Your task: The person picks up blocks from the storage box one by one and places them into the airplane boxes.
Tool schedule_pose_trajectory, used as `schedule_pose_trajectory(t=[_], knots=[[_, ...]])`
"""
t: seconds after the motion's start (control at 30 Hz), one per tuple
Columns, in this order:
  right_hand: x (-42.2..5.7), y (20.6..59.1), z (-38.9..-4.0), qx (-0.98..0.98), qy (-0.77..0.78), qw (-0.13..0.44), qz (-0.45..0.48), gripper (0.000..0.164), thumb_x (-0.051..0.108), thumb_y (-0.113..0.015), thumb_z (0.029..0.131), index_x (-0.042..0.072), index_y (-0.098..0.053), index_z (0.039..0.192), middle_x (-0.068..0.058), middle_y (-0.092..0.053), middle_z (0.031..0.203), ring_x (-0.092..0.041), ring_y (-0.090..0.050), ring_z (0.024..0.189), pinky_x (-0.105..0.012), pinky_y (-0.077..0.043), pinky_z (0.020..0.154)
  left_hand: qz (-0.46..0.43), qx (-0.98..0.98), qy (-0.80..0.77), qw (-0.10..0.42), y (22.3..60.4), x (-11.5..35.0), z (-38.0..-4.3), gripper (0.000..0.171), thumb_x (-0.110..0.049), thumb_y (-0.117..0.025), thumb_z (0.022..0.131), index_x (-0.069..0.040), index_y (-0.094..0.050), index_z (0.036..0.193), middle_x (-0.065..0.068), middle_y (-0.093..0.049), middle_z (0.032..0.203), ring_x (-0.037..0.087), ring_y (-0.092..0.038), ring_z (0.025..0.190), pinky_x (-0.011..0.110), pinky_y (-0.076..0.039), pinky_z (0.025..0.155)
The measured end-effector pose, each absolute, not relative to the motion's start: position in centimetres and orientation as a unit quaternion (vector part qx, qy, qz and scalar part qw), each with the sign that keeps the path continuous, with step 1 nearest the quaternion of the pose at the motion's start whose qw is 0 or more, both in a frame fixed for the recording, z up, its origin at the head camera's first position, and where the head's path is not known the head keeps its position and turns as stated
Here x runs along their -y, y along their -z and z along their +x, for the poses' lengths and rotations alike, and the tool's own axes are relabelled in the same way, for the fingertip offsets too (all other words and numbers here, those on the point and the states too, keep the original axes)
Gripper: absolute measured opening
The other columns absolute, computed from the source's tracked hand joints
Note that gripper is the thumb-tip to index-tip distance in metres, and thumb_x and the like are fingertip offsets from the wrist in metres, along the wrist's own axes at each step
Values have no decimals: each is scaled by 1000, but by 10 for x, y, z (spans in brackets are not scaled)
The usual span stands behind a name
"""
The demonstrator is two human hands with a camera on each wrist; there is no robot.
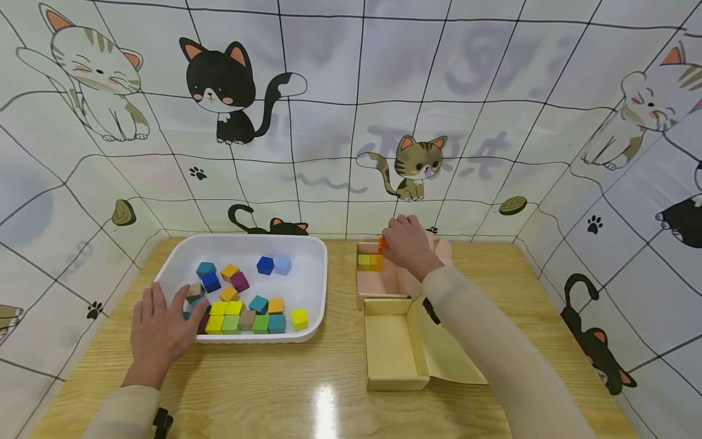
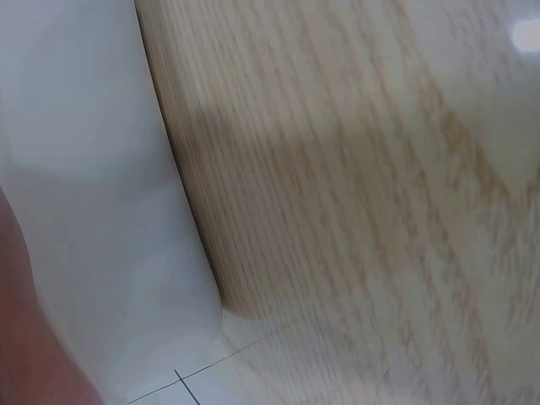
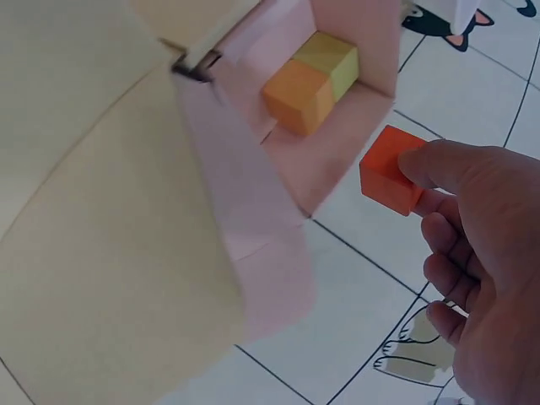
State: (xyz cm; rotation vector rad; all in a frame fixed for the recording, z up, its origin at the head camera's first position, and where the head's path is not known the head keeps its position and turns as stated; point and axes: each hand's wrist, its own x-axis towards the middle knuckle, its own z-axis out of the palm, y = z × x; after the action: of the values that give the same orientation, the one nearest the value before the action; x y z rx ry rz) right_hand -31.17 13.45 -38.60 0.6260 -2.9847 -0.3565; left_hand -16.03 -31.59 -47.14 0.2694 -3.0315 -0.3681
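**Orange-red cube pinched at the pink box**

The orange-red cube [image 3: 388,169] is in the right hand [image 3: 498,245], pinched between thumb and finger, up by the far side of the pink box [image 1: 378,286]. The right wrist view lays this grip bare; from the head, the back of the hand covers most of it. Equal-sided, the cube has no long axis; two faces show to the wrist camera, their edges slanting. Its surface is smooth and matt, its edges crisp.

Inside the pink box, a yellow-green cube [image 3: 329,63] and a lighter orange cube [image 3: 297,97] sit side by side, touching. Nearer the person stands a rectangular pale-yellow box [image 1: 389,344], its flat lid [image 1: 457,353] spread to the right, partly under the sleeve [image 1: 493,335].

To the left, the left hand [image 1: 164,323] lies over the near-left corner of the white tray [image 1: 307,286], fingers loosely spread beside coloured cubes [image 1: 233,308] (whether it touches one, I cannot tell). The left wrist view gives the tray's smooth, rounded outer wall and the streaky wood grain of the bench [image 1: 263,390]. Behind hangs a creased, cat-printed sheet [image 1: 329,122].
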Motion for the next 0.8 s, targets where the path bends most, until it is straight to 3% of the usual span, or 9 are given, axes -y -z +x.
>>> schedule_pose_trajectory(t=[0.57,0.8], knots=[[-149,422,-325,973,127,1,193,20,33,-70,89,15,-72,96,-4,-63,95,-26,-51,91,-43,-41,94,88,989,115,42,471,315,-163,81,-67,-22,96,-6,-33,147,42,1,153,58,-1,140,70,-4,116],[-146,430,-331,970,140,-17,197,12,29,-68,90,19,-69,83,-1,-60,89,-24,-48,87,-40,-39,89,90,989,109,51,473,316,-161,79,-66,-24,97,-5,-34,147,42,-1,153,57,-3,139,70,-7,115]])
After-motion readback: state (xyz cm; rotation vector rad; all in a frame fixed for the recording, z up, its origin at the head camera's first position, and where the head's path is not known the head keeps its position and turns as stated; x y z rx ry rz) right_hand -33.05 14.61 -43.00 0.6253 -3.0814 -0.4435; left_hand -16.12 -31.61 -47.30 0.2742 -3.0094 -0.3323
